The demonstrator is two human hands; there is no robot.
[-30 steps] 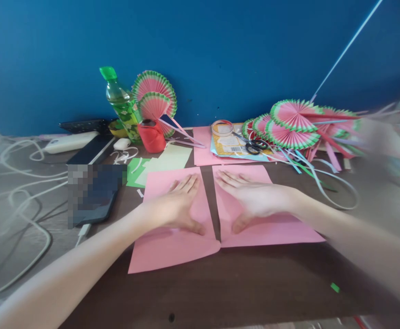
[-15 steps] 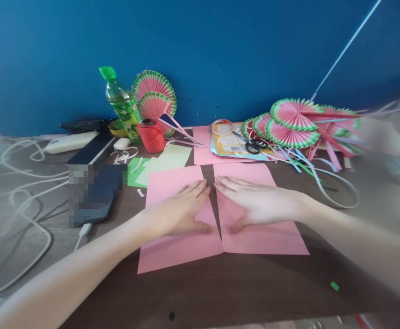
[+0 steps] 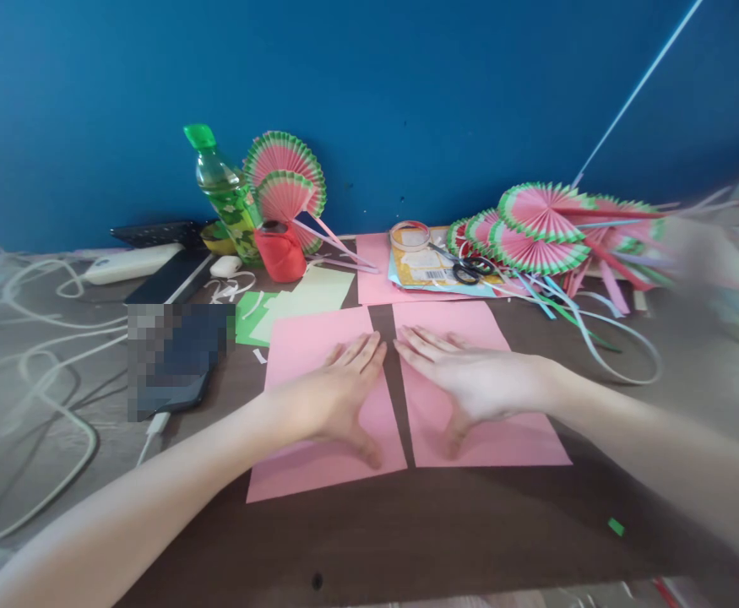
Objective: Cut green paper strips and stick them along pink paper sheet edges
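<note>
A: Take the strip of bare desk (image 3: 400,405) between the hands as the clock's centre, twelve towards the wall. Where's the left hand (image 3: 337,401)?

B: At nine, palm down on the left pink sheet (image 3: 293,469), fingers fanned out, thumb pointing back towards five.

A: And the right hand (image 3: 464,384)?

B: At three, flattened on the right pink sheet (image 3: 508,443), also spread wide, its fingertips reaching towards the gap.

A: Do the two sheets touch?

B: No, they lie just apart, side by side; the gap narrows towards six.

A: What's around them?

B: At one, scissors (image 3: 467,272) on a stack of packets and papers. Between one and two, a pile of pink paper fans (image 3: 543,245) with green rims.

A: Over on the other side?

B: Pale green paper (image 3: 318,291) at eleven, a green-capped bottle (image 3: 233,211) between ten and eleven, and a phone (image 3: 201,363) at nine, partly pixelated. A small green scrap (image 3: 616,527) lies at four.
</note>
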